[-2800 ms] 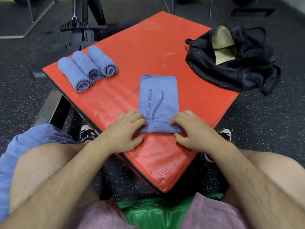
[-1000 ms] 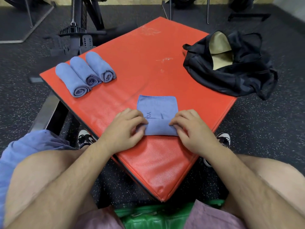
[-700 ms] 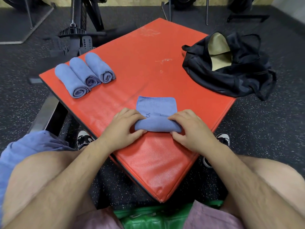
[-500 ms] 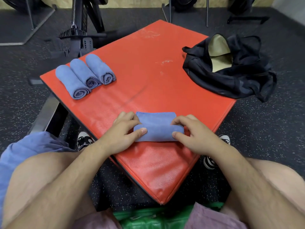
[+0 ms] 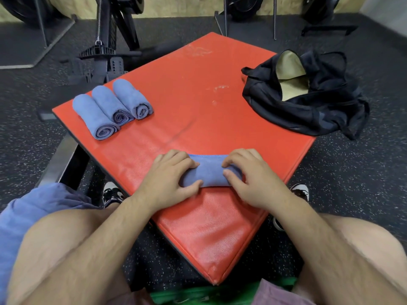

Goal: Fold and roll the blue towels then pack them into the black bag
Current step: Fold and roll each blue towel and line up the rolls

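1 towel [image 5: 208, 172] gripped: L hand [image 5: 167, 179], R hand [image 5: 251, 179] | 3 rolls [image 5: 110, 105] far-L | bag [image 5: 308, 113] far-R

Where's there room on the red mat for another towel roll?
Bare mat lies between the three rolled towels and the black bag, and on the near corner below the held towel. The left edge and the bag's corner are crowded.

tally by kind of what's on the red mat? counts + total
Blue rolled towels, set aside: 3
Blue towel gripped by left hand and right hand, nearly rolled: 1
Black bag: 1
Total: 5
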Tool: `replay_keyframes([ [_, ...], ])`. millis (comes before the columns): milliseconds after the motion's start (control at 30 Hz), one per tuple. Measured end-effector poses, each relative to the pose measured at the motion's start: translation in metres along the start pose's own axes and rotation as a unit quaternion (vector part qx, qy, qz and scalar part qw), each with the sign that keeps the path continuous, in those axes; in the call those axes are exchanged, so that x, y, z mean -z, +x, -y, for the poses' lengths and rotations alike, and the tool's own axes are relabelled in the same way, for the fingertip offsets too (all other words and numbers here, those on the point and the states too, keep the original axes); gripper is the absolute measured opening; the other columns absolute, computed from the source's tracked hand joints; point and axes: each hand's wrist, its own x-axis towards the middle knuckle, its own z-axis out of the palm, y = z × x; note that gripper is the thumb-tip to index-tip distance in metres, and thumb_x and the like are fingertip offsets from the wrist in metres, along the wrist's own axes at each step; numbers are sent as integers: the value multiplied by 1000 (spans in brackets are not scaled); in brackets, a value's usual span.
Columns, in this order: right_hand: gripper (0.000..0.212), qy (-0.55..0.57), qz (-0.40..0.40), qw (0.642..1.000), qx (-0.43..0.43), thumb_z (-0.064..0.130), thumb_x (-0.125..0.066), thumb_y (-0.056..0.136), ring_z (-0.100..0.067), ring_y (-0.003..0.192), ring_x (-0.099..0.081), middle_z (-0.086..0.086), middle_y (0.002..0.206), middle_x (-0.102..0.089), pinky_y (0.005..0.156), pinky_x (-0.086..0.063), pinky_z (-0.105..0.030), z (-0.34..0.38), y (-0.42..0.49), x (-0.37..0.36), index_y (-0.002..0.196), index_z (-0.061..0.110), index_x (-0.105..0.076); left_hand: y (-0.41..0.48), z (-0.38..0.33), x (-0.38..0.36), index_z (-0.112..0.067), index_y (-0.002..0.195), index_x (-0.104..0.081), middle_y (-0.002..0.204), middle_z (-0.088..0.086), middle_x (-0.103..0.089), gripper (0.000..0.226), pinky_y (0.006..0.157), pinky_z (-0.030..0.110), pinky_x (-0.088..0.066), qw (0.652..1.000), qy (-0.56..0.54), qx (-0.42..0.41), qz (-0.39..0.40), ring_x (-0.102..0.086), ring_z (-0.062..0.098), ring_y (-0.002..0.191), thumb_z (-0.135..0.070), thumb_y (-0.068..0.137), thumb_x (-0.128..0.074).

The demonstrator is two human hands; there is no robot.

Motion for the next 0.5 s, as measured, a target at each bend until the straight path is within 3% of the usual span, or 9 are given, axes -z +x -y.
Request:
replay_keyframes([
  [67, 37, -41, 38, 998, -6, 53, -58, 86, -14, 117, -45, 17, 120, -54, 100, -44, -41, -4, 2, 0, 116, 32, -56, 4, 2, -3, -24, 105, -66, 99, -12, -59, 37, 76, 32, -32, 1000, 0, 11, -1, -54, 16, 98, -54, 85, -59],
  [167, 53, -70, 66, 995, -11, 59, -64, 81, -14, 121, -42, 16, 127, -54, 102, -43, -42, -9, 7, 0, 125, 31, -54, 8, -1, -3, -24, 112, -67, 108, -10, -61, 33, 80, 33, -34, 1000, 9, 11, -24, -55, 17, 105, -48, 90, -58],
  [333, 51, -47, 76, 996, -30, 60, -55, 87, -16, 116, -43, 14, 127, -54, 102, -42, -44, -16, 20, 1, 126, 27, -59, 7, -12, -4, -26, 118, -67, 118, -9, -61, 32, 86, 33, -35, 997, 35, -55, -41, -55, 16, 111, -42, 90, -69],
  [500, 36, -33, 46, 998, -27, 44, -57, 96, -19, 118, -44, 11, 130, -53, 104, -40, -41, -11, 29, 3, 127, 26, -60, 16, -1, -10, -26, 122, -65, 117, -11, -63, 31, 88, 37, -39, 999, 22, -18, -17, -57, 16, 112, -42, 95, -60],
])
